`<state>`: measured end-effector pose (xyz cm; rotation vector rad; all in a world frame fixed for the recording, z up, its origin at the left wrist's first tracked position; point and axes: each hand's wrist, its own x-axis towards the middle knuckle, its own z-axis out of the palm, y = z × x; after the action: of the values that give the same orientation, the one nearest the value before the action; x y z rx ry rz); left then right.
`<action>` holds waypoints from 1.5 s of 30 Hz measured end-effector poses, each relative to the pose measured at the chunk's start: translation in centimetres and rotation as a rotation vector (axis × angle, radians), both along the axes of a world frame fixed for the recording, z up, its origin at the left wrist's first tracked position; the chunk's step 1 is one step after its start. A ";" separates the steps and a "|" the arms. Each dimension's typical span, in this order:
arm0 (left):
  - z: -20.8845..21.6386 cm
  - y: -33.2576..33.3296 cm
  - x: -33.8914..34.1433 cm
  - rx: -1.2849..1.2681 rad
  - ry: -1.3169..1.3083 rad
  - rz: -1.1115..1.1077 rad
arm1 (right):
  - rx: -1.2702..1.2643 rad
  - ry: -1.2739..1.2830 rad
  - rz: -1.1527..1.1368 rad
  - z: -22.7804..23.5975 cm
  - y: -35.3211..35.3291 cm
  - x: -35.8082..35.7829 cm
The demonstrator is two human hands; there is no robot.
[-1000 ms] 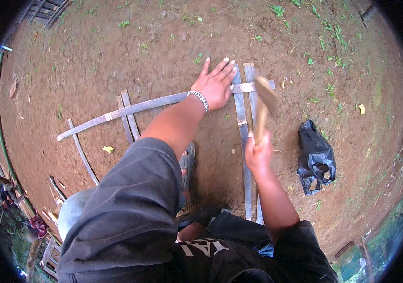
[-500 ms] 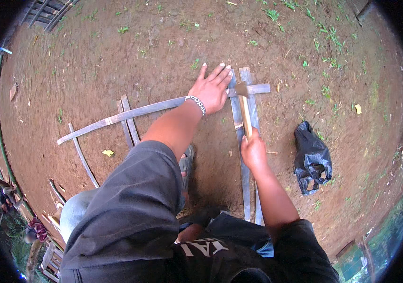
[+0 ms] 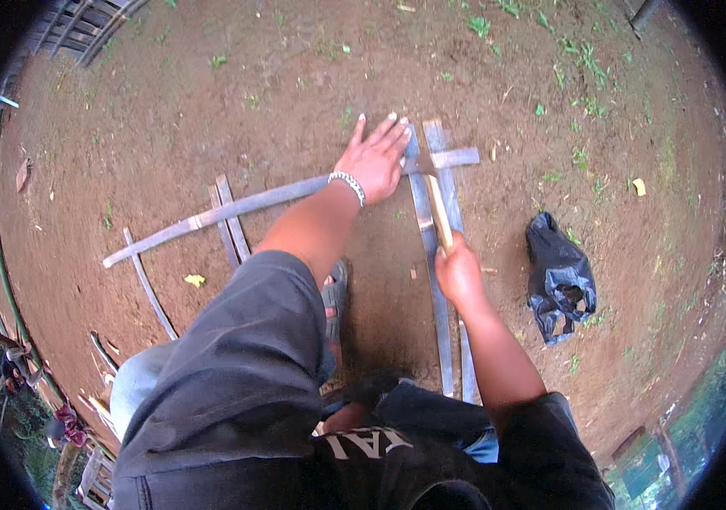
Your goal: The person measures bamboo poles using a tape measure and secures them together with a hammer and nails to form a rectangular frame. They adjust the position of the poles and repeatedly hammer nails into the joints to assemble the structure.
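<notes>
Flat on the far end of a wooden slat (image 3: 424, 208) rests my left hand (image 3: 371, 161), fingers stretched out beside where a long crosswise slat (image 3: 252, 202) meets it. A silver bracelet is around that wrist. My right hand (image 3: 460, 265) is closed around the pale wooden handle of a hammer (image 3: 439, 208). Its dark head is blurred and lies over the crossing, so whether it touches the wood is hard to tell. A second lengthwise slat (image 3: 441, 170) runs just to the right, under the crosswise slat's right end.
A black plastic bag (image 3: 560, 276) lies on the dirt at the right. Short slats (image 3: 228, 223) cross the long one's left part, and a thin curved strip (image 3: 150, 289) lies near its left end. My sandalled foot (image 3: 335, 297) is between the arms. A slatted wooden structure (image 3: 74, 30) stands far left.
The hammer's head has shifted left toward my left hand, off the right slat. Both hands keep nearly the same places, while the whole view has moved slightly.
</notes>
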<state>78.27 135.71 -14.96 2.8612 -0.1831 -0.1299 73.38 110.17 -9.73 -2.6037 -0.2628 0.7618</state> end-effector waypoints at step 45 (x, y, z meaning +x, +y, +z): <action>-1.9 -35.8 11.0 -0.054 0.289 -0.636 | 0.496 -0.269 -1.713 31.4 -19.6 -27.4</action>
<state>89.23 99.89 -16.90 2.5832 -1.0038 -0.6398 45.97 90.60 21.68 -1.5270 1.3286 -0.2733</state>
